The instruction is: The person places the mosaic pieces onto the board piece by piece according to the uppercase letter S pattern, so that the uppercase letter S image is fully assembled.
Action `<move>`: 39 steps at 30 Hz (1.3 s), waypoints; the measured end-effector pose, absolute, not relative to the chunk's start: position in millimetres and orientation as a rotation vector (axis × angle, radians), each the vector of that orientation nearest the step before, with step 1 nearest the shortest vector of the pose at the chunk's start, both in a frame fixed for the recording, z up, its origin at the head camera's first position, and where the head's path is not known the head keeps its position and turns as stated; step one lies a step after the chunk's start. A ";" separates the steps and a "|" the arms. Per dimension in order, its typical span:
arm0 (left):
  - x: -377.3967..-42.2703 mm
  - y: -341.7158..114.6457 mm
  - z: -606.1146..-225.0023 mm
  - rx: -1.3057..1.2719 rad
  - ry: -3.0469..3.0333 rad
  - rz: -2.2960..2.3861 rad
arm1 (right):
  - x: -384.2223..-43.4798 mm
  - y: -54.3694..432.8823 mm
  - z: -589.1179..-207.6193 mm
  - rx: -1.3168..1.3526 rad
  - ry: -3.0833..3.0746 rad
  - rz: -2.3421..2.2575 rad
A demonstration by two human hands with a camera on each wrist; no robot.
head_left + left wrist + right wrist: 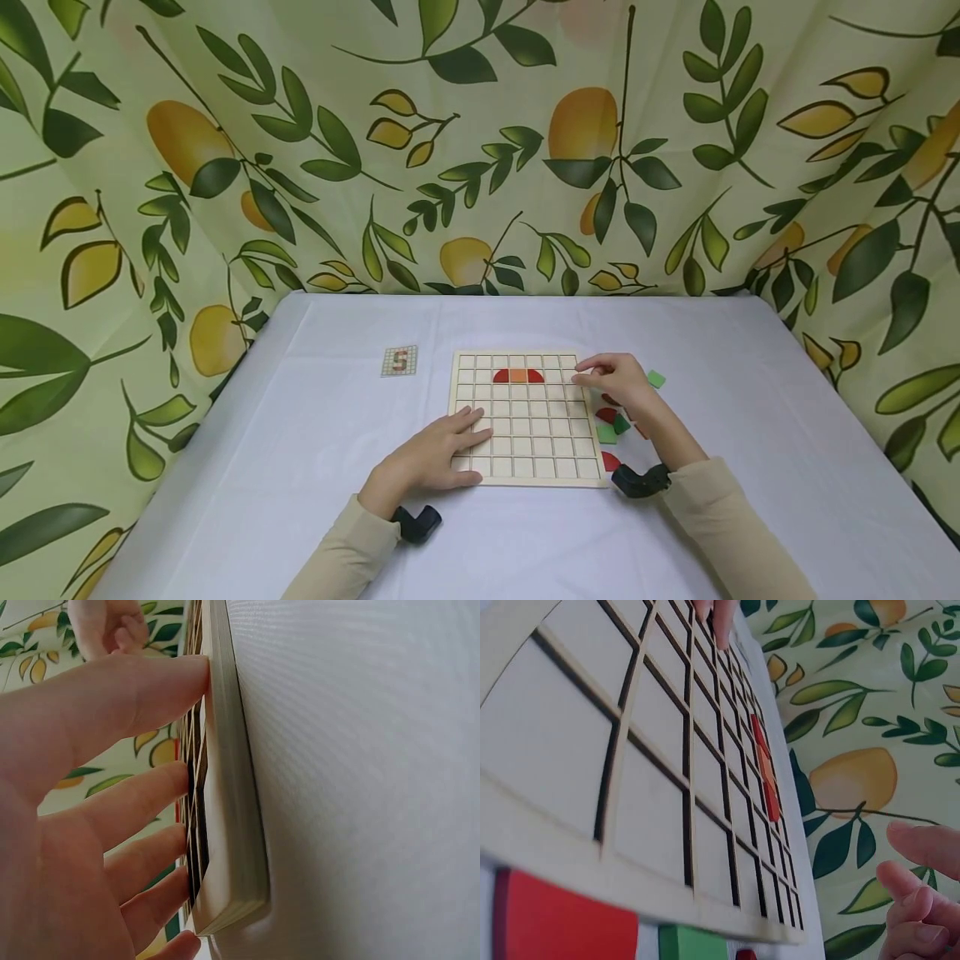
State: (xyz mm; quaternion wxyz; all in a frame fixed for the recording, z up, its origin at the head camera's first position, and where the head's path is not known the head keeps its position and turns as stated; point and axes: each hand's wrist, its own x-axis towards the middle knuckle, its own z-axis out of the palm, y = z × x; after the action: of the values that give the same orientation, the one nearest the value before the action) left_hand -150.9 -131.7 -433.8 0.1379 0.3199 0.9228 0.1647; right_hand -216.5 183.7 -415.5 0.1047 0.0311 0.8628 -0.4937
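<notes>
Left hand on board, tile row crosswise

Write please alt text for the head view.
A person's left grip rests on a pale wooden grid board; the right grip hovers near its far right corner. Inside, two rounded red pieces flank a square orange piece.

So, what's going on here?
A person is working with a grid board on a white table. Their left hand rests on its near left part; their right hand is by the far right edge, with no piece visible in its fingers. An orange square sits on the board between two red pieces. Loose red and green pieces lie to the right, and a small patterned card to the left.
</notes>
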 end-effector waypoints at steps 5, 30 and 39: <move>-151.0 -131.8 -434.8 0.937 2.672 0.478 | -214.4 197.8 -418.6 0.119 2.584 -1.434; -150.6 -131.9 -433.9 0.893 2.648 0.493 | -207.5 239.6 -423.7 0.428 2.700 -1.344; -151.3 -131.3 -434.4 0.884 2.650 0.496 | -210.6 251.4 -425.3 0.557 2.662 -1.369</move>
State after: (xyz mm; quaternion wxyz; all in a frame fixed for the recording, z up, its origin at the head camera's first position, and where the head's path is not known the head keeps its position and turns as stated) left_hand -151.3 -131.3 -434.4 0.1516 0.3079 0.9232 0.1729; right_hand -210.6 251.4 -425.3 0.0483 0.1828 0.8733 -0.4490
